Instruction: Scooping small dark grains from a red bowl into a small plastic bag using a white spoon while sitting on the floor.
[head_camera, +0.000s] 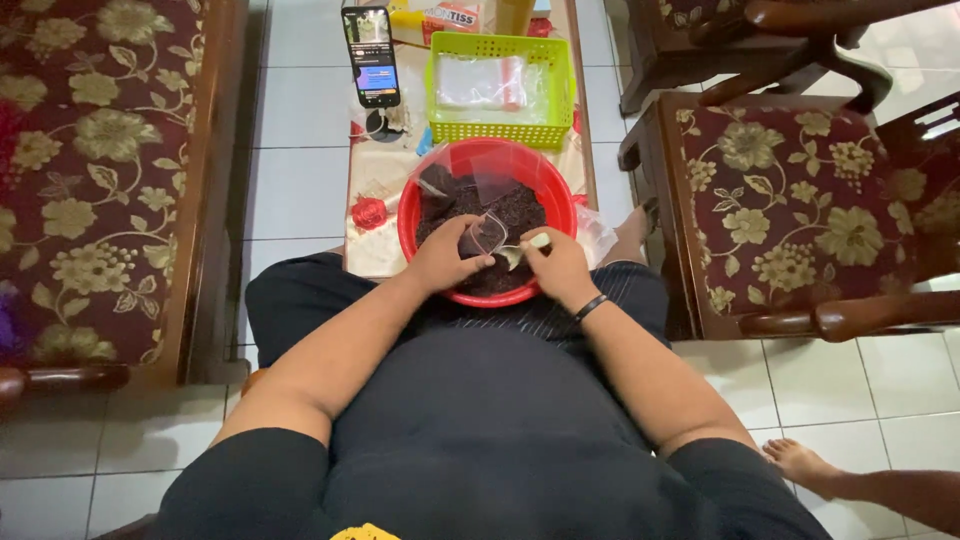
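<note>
The left hand (447, 257) is curled round a small clear plastic bag (484, 236), pinching its mouth open just above the near half of the red basin (411, 222). The right hand (560, 264) is closed on a pale-handled spoon (522, 250), w/ the bowl end pointing toward the bag's mouth – both hands are near touching over the basin.

To do this scooping well, I'd say: keep the bag's mouth wide & low over the basin so spills drop back in, tip the spoon in slow, don't overload it, and hold the bag upright so the fill settles to the bottom.

The stuff in the basin (510, 208) looks dark brown, nearly black, loose & crumbly – like coarse grains or shreds, can't tell which. It fills most of the basin, w/ more clear bags lying on top at the far side. The bag in hand is thin & see-through; whether it has anything in it yet I can't tell.

The basin sits at the near end of the tabletop (372, 250), up against the person's lap. Just beyond the basin is a green mesh basket (494, 132) holding clear bags, and to the basin's far left a phone (371, 56) is propped upright. Well off to the basin's right, another person's bare foot (800, 462) rests on the tiled floor.
</note>
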